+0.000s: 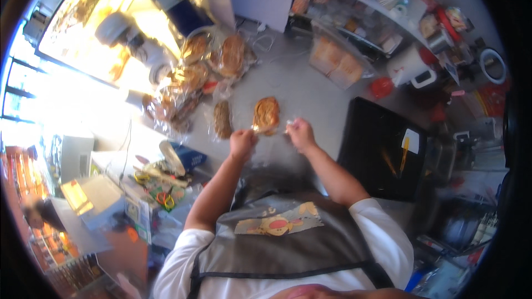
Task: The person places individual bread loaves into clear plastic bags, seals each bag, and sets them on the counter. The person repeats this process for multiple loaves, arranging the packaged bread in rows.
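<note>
A browned piece of bread [266, 113] in a clear plastic bag lies on the grey worktop in front of me. My left hand [243, 144] is closed, pinching the near end of that bag. Just right of the bread, my right hand [301, 134] is also closed; a shiny, whitish bit of clear plastic shows at its fingertips. Whether that bit belongs to the same bag is too blurred to tell. Left of the bread rests a long, dark brown loaf [223, 119] in clear wrapping, close to my left hand but apart from it.
Several bagged breads [230, 55] are heaped at the far left. A clear plastic box [339, 58] with light-coloured bread stands far right, near a white jug [411, 67]. A large black tray [377, 149] lies to my right. A blue box [191, 156] sits left.
</note>
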`<action>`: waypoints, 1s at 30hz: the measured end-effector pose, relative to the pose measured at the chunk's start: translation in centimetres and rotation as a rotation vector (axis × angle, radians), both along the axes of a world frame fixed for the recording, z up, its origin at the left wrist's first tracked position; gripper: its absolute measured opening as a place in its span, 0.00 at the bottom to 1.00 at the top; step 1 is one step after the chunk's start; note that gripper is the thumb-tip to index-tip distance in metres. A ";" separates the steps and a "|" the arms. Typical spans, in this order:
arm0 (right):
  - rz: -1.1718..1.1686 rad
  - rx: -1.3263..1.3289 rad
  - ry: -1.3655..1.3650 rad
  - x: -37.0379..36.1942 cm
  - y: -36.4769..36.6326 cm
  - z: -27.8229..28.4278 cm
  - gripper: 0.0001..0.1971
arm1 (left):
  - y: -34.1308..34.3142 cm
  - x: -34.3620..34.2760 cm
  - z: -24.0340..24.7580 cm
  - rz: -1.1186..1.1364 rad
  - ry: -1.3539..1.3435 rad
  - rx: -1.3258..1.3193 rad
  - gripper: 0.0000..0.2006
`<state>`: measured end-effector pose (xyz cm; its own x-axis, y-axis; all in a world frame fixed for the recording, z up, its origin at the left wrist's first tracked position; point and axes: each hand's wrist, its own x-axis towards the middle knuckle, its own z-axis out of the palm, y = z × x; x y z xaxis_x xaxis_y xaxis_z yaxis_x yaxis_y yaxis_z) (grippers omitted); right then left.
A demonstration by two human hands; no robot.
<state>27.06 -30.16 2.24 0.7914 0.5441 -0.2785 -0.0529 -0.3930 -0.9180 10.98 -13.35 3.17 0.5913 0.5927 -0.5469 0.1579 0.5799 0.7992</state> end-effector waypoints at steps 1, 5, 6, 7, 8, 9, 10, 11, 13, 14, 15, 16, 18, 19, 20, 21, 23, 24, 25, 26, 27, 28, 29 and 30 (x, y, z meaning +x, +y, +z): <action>0.010 0.021 -0.021 -0.3 -0.1 -0.3 0.09 | -0.3 0.0 -0.4 0.038 -0.004 -0.020 0.13; 0.059 -0.144 -0.135 0.1 -1.0 -0.4 0.12 | 0.0 0.2 -1.7 0.040 0.103 -0.280 0.05; 0.086 -0.138 -0.209 0.3 -1.2 -0.3 0.13 | 0.4 0.7 -2.1 -0.025 0.133 -0.180 0.03; 0.108 -0.142 -0.323 0.7 -1.3 -0.1 0.13 | 0.8 0.9 -2.5 -0.081 0.179 -0.096 0.06; 0.131 -0.159 -0.416 1.3 -1.3 0.2 0.13 | 1.0 0.9 -2.6 -0.132 0.229 -0.014 0.09; 0.160 -0.221 -0.462 1.7 -1.5 0.5 0.12 | 1.1 0.7 -2.7 -0.134 0.256 0.070 0.11; 0.047 -0.188 -0.485 1.8 -1.8 0.9 0.13 | 1.2 0.6 -2.5 -0.129 0.287 0.149 0.14; -0.055 -0.200 -0.454 2.5 -2.1 1.4 0.13 | 1.1 0.6 -2.1 -0.118 0.318 0.226 0.16; -0.243 0.053 -0.234 3.0 -3.0 2.6 0.16 | 0.5 -0.8 -0.7 -0.118 0.315 0.398 0.22; -0.232 0.162 0.059 3.2 -3.5 3.5 0.16 | -0.1 -1.6 0.3 -0.175 0.344 0.514 0.22; -0.220 0.281 0.348 3.3 -4.2 4.4 0.17 | -1.0 -2.4 1.3 -0.195 0.301 0.476 0.22; -0.235 0.370 0.531 2.4 -4.6 5.4 0.17 | -2.2 -2.8 2.3 -0.214 0.251 0.442 0.22; -0.103 0.380 0.523 -0.4 -4.6 7.4 0.17 | -5.2 -2.9 3.7 -0.234 0.087 0.322 0.22; -0.059 0.369 0.472 -2.3 -4.3 8.3 0.17 | -6.8 -2.5 4.0 -0.237 -0.075 0.254 0.23; -0.028 0.451 0.546 -4.8 -4.3 9.0 0.19 | -8.4 -2.3 4.2 -0.265 -0.148 0.147 0.25; 0.041 0.606 0.608 -7.4 -4.4 9.5 0.20 | -9.3 -2.2 4.3 -0.305 -0.191 -0.080 0.26; 0.037 0.547 0.497 -9.8 -3.9 9.7 0.22 | -10.9 -2.5 4.4 -0.363 -0.274 -0.430 0.27; -0.010 0.572 0.457 -11.0 -4.3 9.6 0.22 | -11.7 -3.0 4.5 -0.378 -0.403 -0.532 0.28; 0.014 0.574 0.412 -11.9 -5.0 9.5 0.22 | -13.0 -4.1 4.6 -0.356 -0.388 -0.579 0.28; 0.030 0.569 0.407 -12.4 -6.0 9.4 0.21 | -13.8 -5.0 4.7 -0.358 -0.413 -0.630 0.29; 0.006 0.480 0.427 -13.0 -7.0 9.3 0.21 | -14.3 -6.1 4.9 -0.417 -0.421 -0.645 0.28; 0.040 0.521 0.295 -14.1 -8.0 9.4 0.19 | -14.7 -7.4 5.1 -0.496 -0.467 -0.665 0.27; 0.035 0.479 0.191 -15.5 -9.2 9.5 0.18 | -15.3 -8.5 5.1 -0.548 -0.431 -0.667 0.27; 0.030 0.432 0.085 -16.6 -10.6 9.8 0.17 | -16.5 -9.8 4.9 -0.498 -0.436 -0.640 0.26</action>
